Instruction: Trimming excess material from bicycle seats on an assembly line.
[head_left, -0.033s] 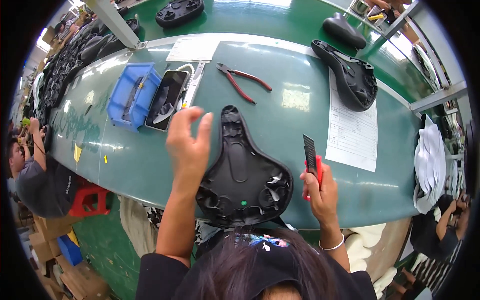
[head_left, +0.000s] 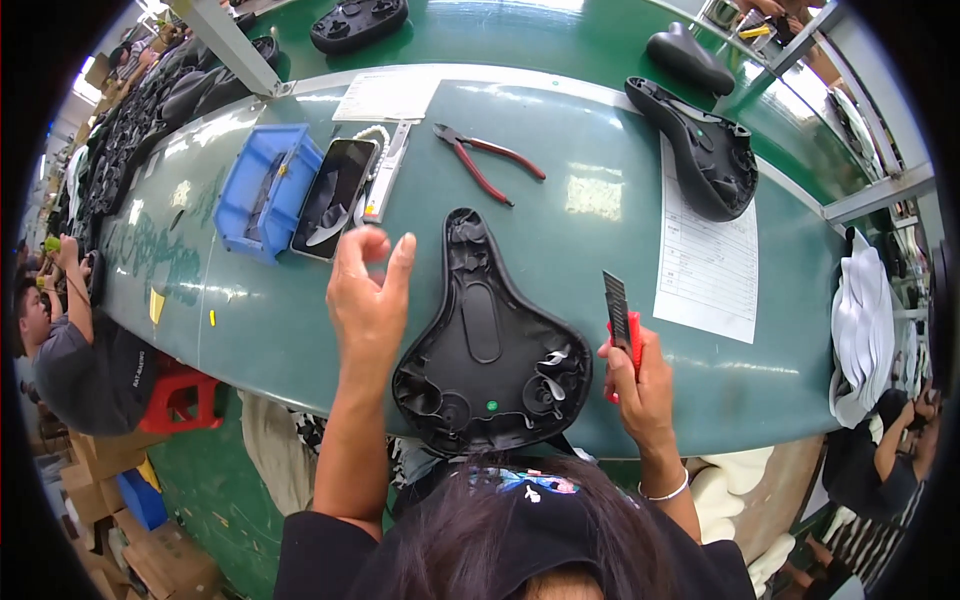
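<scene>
A black bicycle saddle [head_left: 480, 340] lies upside down on the green table right in front of me, its narrow nose pointing away. Loose folds of cover show inside its rim, along with pale scraps on the right side and a small green dot near the back. My left hand [head_left: 367, 300] hovers beside the saddle's left edge, thumb and fingers apart, with nothing in it. On the other side, my right hand [head_left: 645, 385] grips a red utility knife [head_left: 636, 340]. Its dark segmented blade is extended and points away from me, apart from the saddle.
Red-handled cutting pliers [head_left: 485, 165] lie beyond the saddle. At the left are a blue bin [head_left: 262, 195], a phone [head_left: 335, 195] and a pale-handled tool [head_left: 388, 172]. Another upturned saddle [head_left: 708, 165] rests partly on a printed sheet [head_left: 707, 270]. A co-worker [head_left: 75, 350] sits far left.
My left hand has shifted slightly left and toward me, away from the saddle's nose. The saddle appears turned very slightly. My right hand still holds the knife in nearly the same place.
</scene>
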